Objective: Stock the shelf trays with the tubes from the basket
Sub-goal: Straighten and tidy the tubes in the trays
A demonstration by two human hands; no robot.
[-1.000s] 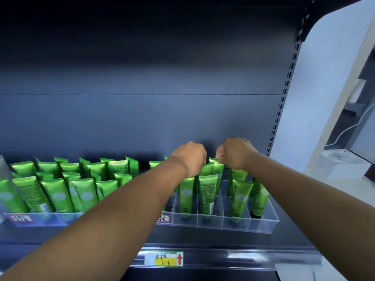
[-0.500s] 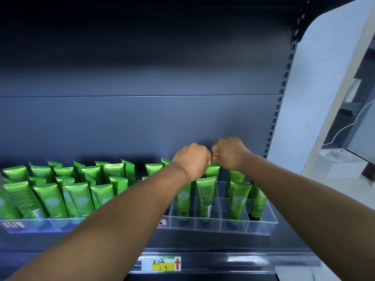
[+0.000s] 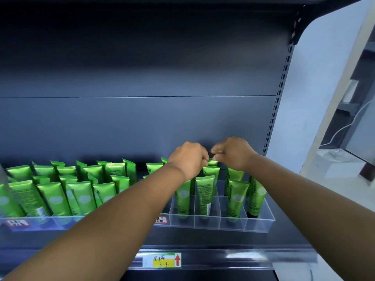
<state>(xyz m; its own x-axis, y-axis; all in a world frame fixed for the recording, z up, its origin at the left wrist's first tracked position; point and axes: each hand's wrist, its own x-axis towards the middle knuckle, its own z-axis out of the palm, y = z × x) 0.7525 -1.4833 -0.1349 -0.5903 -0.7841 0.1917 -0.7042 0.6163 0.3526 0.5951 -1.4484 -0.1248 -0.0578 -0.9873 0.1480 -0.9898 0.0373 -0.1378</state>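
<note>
A dark shelf carries two clear plastic trays: the left tray, at 9 o'clock from the hands, packed with upright green tubes, and the right tray, at 5 o'clock, only partly filled, its front compartments bare. A person reaches both arms over the right tray's back rows. The left hand and right hand meet knuckle to knuckle, fingers curled downward over the top of a rear tube; each grip looks closed, but what either one holds is hidden behind the knuckles and cannot be told. The basket is out of view. The step in hand appears to be seating or straightening a tube in a rear compartment. Next, by this reading, the hands must let go without tipping the neighbouring tubes, then fetch more for the bare front slots. A yellow price tag sits on the shelf edge at 6 o'clock.
</note>
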